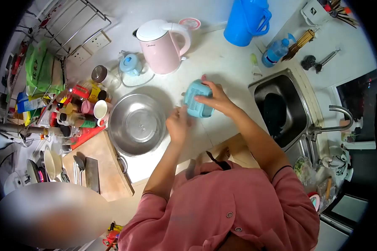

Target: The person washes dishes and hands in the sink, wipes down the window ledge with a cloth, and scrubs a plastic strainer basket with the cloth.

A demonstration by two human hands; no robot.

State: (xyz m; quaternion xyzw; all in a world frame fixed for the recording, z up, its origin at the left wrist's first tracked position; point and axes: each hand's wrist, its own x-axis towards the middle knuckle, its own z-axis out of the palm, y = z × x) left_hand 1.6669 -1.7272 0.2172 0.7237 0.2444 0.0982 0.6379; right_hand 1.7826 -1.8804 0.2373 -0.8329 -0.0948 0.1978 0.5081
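Well, a pale-blue perforated basket.

Pink kettle, blue jug.

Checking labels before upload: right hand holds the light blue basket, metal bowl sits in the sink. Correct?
Not quite: the metal bowl is on the counter, not in the sink; the head view shows it. The right hand does hold the light blue basket.

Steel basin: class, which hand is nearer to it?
Left. The left hand is just beside the steel basin; the right hand is farther off, holding the blue basket.
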